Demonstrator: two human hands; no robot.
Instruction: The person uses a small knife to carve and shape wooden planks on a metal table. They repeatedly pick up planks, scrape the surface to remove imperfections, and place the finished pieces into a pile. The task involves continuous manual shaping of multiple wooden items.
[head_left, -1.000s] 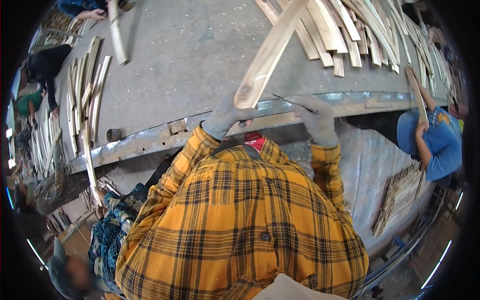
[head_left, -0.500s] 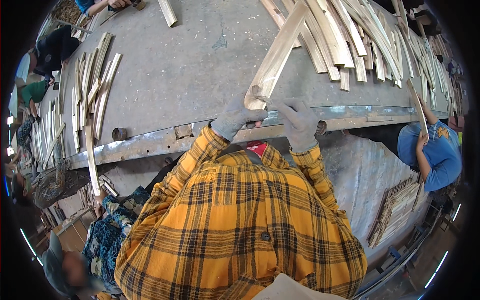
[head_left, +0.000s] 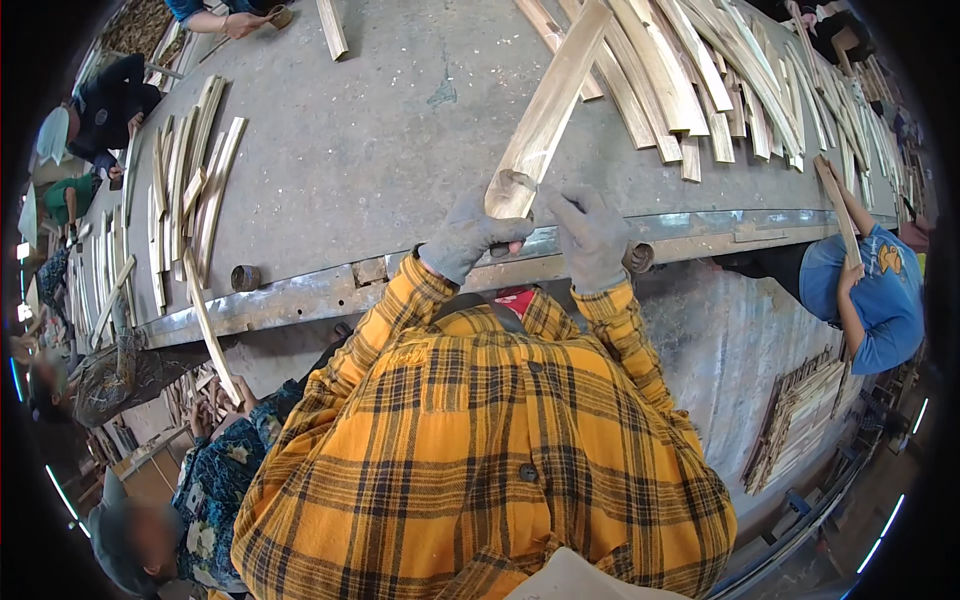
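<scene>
A long pale wooden strip [head_left: 552,110] slants up and away from me over the grey table. My left hand [head_left: 463,240], in a grey glove, is closed round its near end, with the thumb at the lower corner. Close by on the right is my right hand [head_left: 592,238], also gloved, its thumb and fingers bent together beside the strip's edge. Whatever it grips is too small and hidden to name. A small greyish shape [head_left: 517,181] lies across the strip between my hands; whether it is a fingertip or a tool, I cannot tell.
Many wooden strips [head_left: 665,75] lie heaped at the far right of the table [head_left: 390,150]; more strips [head_left: 180,180] lie at left. A short dark round cup [head_left: 245,278] stands near the metal edge. People work on both sides, including one in a blue shirt [head_left: 865,300].
My right hand has shifted slightly left and closer to the strip, its fingers more upright. The left hand keeps its hold. At left, a co-worker's strip has swung outward.
</scene>
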